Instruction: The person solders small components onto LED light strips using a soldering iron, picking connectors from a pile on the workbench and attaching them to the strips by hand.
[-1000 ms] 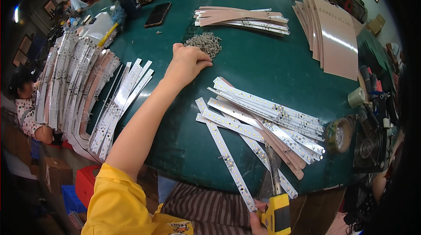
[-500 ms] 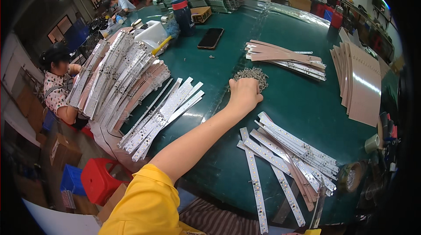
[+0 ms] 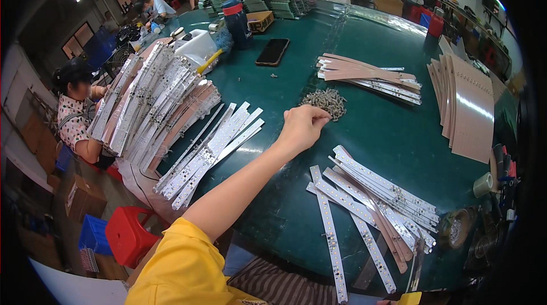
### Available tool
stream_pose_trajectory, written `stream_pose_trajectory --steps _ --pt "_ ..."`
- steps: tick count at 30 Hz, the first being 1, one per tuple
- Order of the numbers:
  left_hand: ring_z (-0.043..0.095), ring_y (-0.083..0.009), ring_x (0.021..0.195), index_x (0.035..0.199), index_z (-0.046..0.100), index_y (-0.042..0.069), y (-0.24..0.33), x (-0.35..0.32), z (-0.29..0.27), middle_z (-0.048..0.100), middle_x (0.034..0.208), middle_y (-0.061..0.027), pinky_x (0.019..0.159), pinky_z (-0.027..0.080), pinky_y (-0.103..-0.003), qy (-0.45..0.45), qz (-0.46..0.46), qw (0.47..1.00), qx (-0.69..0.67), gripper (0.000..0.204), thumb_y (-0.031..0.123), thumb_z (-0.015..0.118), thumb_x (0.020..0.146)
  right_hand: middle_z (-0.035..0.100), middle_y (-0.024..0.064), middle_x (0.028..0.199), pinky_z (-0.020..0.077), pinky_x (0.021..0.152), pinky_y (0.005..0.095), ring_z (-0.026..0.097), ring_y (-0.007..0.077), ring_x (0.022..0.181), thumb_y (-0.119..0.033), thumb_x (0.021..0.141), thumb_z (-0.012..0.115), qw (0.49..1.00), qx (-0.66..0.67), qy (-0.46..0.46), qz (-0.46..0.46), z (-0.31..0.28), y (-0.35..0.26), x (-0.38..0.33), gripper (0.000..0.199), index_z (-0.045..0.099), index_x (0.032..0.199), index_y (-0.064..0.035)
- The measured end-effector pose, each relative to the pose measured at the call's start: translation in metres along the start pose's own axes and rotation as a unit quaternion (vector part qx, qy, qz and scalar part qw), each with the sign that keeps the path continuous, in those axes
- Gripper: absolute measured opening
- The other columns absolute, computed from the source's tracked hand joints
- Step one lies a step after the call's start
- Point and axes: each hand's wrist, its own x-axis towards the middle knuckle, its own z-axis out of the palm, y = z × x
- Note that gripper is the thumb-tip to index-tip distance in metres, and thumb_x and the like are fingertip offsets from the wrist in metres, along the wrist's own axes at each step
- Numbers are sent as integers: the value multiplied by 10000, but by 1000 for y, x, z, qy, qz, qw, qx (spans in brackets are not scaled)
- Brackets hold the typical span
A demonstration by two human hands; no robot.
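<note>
My left hand is closed in a pinch just in front of a heap of tiny grey parts on the green table. What its fingertips hold is too small to make out. Only a sliver of my right hand shows at the lower edge, beside the yellow handle of a thin metal tool; most of its fingers are hidden. The tool stands up by a loose fan of white LED strips, some with brownish backs, to the right of my left forearm.
More LED strips lie left of my forearm, before a tall stack of strips. Strips and brown boards lie at right. A phone and blue jar are farther back. A co-worker sits at left.
My left hand has drawn back from the heap, toward me and a little left, uncovering more of it. The yellow-handled tool at the lower edge has shifted slightly.
</note>
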Motion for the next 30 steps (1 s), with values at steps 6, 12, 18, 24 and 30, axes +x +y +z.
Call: stream_pose_trajectory --steps 6,12,18,24,30 --pt "706 -222 819 1008 763 31 37 -37 -17 741 878 -136 779 536 -338 -47 -4 997 -57 191 152 733 864 608 68 915 451 658 202 563 106 760 -91 1047 488 1000 14 21 19 -7 5 1 184 507 1196 17" --pt "703 -238 800 960 766 69 80 -105 -22 748 882 -85 790 476 -334 -104 111 987 -52 118 104 735 851 594 81 999 480 727 247 600 140 842 -111 1038 494 998 -46 13 36 -3 -12 2 204 507 1202 11" --pt "640 -192 697 943 758 105 88 -124 -15 709 787 -39 773 428 -343 -37 171 984 -12 149 85 789 798 561 82 1011 469 754 265 578 144 860 -124 1023 512 975 -214 -59 -22 -3 -22 2 232 497 1217 2" --pt "611 -170 682 926 758 107 94 -163 13 691 754 -7 776 373 -336 -159 134 976 -62 134 107 791 797 548 60 962 447 761 264 544 145 840 -129 1015 523 982 -184 -30 -7 1 -23 7 203 523 1180 -12" --pt "587 -141 695 885 755 134 91 -172 28 678 740 33 743 292 -349 -118 145 982 -14 120 143 809 778 581 86 1003 461 809 302 571 200 923 -118 995 543 989 -139 -49 30 -1 -44 12 191 545 1151 -7"
